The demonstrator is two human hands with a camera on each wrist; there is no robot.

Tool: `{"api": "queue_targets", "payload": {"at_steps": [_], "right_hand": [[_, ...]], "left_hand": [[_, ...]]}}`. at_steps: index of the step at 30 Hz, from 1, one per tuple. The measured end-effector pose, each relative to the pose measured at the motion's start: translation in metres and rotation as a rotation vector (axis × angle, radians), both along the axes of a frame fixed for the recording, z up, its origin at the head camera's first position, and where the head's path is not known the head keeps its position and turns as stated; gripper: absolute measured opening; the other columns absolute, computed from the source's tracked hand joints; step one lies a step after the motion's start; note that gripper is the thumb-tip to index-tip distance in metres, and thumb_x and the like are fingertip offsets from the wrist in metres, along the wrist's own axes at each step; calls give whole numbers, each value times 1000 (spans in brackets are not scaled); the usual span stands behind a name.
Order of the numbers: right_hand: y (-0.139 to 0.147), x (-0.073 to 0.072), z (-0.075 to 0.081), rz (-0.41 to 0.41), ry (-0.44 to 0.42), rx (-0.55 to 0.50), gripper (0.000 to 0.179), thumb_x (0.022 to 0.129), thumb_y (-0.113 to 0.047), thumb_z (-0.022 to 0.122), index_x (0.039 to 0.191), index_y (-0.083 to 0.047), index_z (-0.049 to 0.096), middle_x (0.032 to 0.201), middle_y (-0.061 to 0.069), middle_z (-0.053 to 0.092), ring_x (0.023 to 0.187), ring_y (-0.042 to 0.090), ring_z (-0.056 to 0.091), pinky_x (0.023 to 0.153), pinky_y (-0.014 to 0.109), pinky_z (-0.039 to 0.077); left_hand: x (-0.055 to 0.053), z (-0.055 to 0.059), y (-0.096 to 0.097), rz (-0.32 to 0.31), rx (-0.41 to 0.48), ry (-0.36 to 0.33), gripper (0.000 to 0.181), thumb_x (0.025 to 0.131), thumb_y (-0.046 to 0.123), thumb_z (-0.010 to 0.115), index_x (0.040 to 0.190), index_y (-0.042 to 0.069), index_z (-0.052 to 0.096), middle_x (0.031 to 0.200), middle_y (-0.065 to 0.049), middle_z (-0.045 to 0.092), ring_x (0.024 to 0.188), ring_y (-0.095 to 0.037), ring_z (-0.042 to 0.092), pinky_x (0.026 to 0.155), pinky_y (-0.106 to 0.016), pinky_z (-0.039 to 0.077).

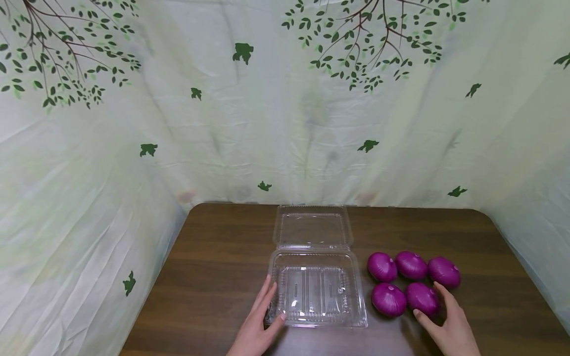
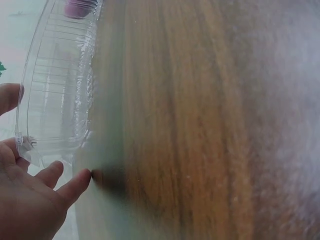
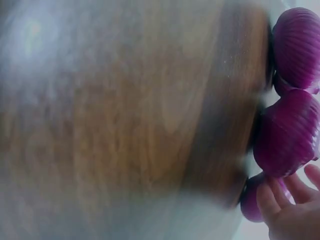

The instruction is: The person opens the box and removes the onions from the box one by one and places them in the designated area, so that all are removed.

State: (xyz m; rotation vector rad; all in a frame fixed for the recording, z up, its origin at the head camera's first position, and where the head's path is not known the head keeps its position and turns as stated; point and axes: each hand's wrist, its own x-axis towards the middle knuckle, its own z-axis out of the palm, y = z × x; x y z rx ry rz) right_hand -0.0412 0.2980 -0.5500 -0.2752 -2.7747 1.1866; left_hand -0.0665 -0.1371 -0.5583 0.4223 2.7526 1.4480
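Note:
A hinged clear plastic container (image 1: pixel 318 289) lies on the table with its lid (image 1: pixel 313 227) folded back. My left hand (image 1: pixel 258 319) is at its near left corner, fingers along the left side and thumb by the front rim. In the left wrist view, the fingers (image 2: pixel 75 189) stretch out fairly straight beside the container wall (image 2: pixel 55 100). My right hand (image 1: pixel 451 324) holds the near right red onion (image 1: pixel 422 298) on the table, thumb at its front and index finger at its right side. In the right wrist view, fingertips meet the onion (image 3: pixel 286 134) low on its side.
Several other purple-red onions stand close together right of the container: one near left (image 1: pixel 389 299), and a back row with left (image 1: pixel 382 267), middle (image 1: pixel 411 265) and right (image 1: pixel 444 272) ones. A leaf-printed cloth (image 1: pixel 311 123) hangs behind the brown wooden table (image 1: pixel 213 277).

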Motion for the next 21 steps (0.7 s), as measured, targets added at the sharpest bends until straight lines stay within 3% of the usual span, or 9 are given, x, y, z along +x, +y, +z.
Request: {"api": "queue_targets", "payload": {"at_steps": [5, 10, 14, 17, 19, 21], "right_hand": [[-7, 3, 1, -29, 145, 32, 79, 84, -24, 79, 144, 5, 37, 134, 35, 43, 118, 56, 40, 90, 68, 34], [-19, 1, 14, -39, 247, 28, 73, 81, -15, 80, 144, -5, 44, 138, 25, 46, 119, 47, 41, 89, 62, 35], [-32, -4, 26, -16, 296, 37, 73, 81, -13, 80, 146, -12, 45, 141, 17, 47, 124, 30, 40, 103, 33, 32], [-42, -12, 32, 37, 345, 22, 74, 80, -10, 81, 145, -16, 47, 140, 10, 49, 127, 12, 38, 99, 8, 21], [-49, -18, 35, 80, 367, 8, 74, 79, -9, 81, 145, -16, 48, 139, 8, 51, 127, 7, 37, 99, 5, 20], [-56, -24, 38, 115, 360, -7, 72, 81, -11, 81, 144, -16, 48, 138, 7, 51, 127, 10, 40, 99, 4, 22]], "left_hand": [[1, 0, 1, 1, 8, 15, 71, 92, 25, 70, 152, 7, 36, 164, 3, 15, 143, -29, 25, 106, -62, 32], [4, 1, 2, -8, 19, 43, 64, 96, 25, 65, 151, 9, 38, 164, 2, 16, 143, -26, 24, 106, -61, 31], [1, 4, 1, 11, 11, 87, 59, 97, 19, 63, 151, 13, 41, 163, 1, 19, 144, -22, 25, 108, -52, 29], [-4, 8, -1, 45, 12, 114, 57, 96, 15, 64, 149, 14, 43, 162, 4, 22, 144, -20, 26, 110, -45, 27], [-9, 11, -2, 67, 18, 114, 56, 96, 14, 64, 149, 15, 45, 161, 7, 23, 144, -19, 27, 110, -44, 27], [-14, 14, -4, 78, 34, 109, 54, 97, 14, 63, 148, 14, 46, 161, 8, 23, 144, -20, 26, 110, -46, 27]]}}
